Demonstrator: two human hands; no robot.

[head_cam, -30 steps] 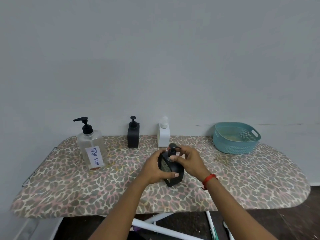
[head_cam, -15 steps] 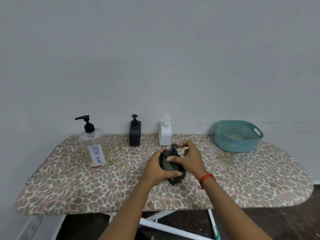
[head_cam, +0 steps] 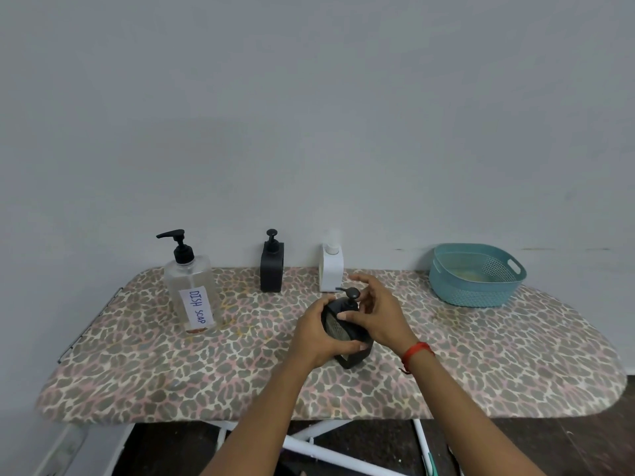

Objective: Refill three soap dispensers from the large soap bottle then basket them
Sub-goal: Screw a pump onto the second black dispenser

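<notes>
Black dispenser sits near mid-board, tilted, base on the ironing board cover. Left hand is wrapped around its body, closed grip; right hand has thumb and fingers curled at the pump head and collar, the other fingers splayed, looks like a twist on the cap. Can't tell whether it's loosening or tightening, or whether the bottle holds soap: body is opaque. Main risk: bottle is leaning and the padded cover is soft, so a hard twist could skid the base or tip it; if the pump is already loose, soap goes onto the fabric. Second risk: the pump tube drips when pulled out, and there's nothing here to park it on but the cover. Large soap bottle, labelled DISH SOAP, stands well to the left, pump on, so a one-handed reach while the other holds an open dispenser is a spill setup. Second black dispenser and white dispenser stand at the back against the wall, just behind the hands; a wide elbow or wrist swing could knock the white one. Teal basket is far right, well apart, nothing from the task in it yet.
</notes>
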